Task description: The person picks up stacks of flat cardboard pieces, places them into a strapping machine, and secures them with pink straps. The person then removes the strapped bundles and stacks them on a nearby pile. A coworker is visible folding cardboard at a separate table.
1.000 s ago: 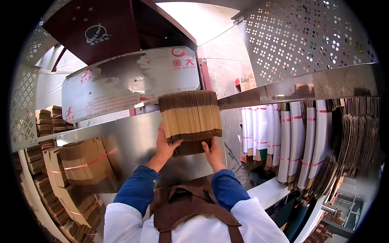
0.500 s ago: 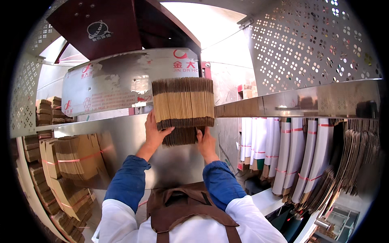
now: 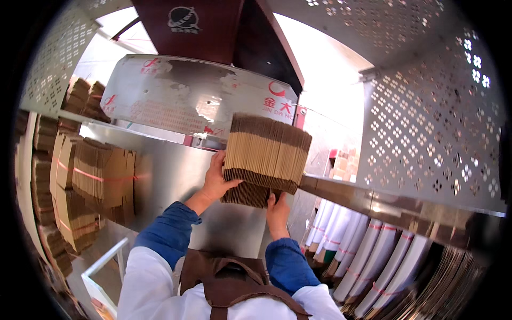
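Note:
A thick bundle of flat folded cardboard pieces (image 3: 266, 154), brown with darker bands along its edges, stands with the pieces packed side by side over a shiny metal table (image 3: 181, 176). My left hand (image 3: 216, 178) grips its left near corner, thumb on the near face and fingers round the side. At the right near corner my right hand (image 3: 278, 213) holds it, thumb up; the bundle hides most of those fingers. Below the bundle's near edge a dark ridged strip (image 3: 245, 195) shows; whether it is cardboard or a reflection I cannot tell.
Behind the bundle is a worn metal panel (image 3: 181, 80) with red print, under a dark red machine housing (image 3: 186, 32). Perforated metal guards (image 3: 421, 128) flank the space. Strapped cardboard stacks (image 3: 104, 170) stand at left, white-wrapped bundles (image 3: 368, 261) at lower right.
The view has turned, so the surroundings appear tilted and the bundle sits further right and lower in the picture. Both hands keep their grip on it.

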Tool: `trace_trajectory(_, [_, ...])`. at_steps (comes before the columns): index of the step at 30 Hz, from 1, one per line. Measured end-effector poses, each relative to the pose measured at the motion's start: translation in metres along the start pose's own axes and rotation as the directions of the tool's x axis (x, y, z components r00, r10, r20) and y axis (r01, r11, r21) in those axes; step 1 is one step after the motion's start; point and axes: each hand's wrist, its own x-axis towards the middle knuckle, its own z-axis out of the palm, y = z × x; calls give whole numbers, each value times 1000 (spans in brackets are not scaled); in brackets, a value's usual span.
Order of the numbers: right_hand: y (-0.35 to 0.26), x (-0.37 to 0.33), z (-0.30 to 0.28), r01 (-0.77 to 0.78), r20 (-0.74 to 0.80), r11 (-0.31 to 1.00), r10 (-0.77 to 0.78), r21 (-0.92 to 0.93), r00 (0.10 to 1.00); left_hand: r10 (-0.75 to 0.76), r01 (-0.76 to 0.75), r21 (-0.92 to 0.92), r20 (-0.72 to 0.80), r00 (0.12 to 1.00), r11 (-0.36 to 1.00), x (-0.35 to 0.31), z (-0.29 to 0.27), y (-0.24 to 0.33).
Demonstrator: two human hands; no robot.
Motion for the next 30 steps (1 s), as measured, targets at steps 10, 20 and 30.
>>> trace_trajectory(10, [-15,0,-8,-110,88,994,107,24,990,-17,10,93,76,997,996,4,-3,13])
trace_trajectory(20, [1,2,3,35,-30,998,-37,-48,999,-65,60,84,59,996,995,8,1,21])
trace_trajectory(30, [15,-1,14,1,-34,996,-4,-84,999,-65,64,19,78,995,998,17,6,24])
